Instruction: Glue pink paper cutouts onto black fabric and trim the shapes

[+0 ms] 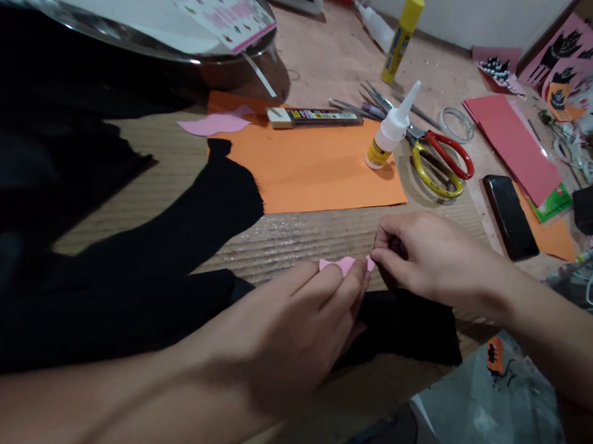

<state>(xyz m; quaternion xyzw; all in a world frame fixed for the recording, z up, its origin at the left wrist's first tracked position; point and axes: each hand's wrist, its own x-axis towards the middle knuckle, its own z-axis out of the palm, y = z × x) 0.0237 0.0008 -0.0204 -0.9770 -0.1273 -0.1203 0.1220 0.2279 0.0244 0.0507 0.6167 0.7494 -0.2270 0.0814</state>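
Wooden table [143,201], orange sheet [319,170], black paper [201,224], scissors [441,163], phone [509,216]

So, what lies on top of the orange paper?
A small white glue bottle stands on the orange paper and a lead case lies at its far edge. Black paper covers its left corner, hiding that part.

Glue bottle [388,131], scissors [436,160] beyond hands

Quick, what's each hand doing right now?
Left hand: closed, pinching the pink paper piece.
Right hand: closed, pinching the other end of it.
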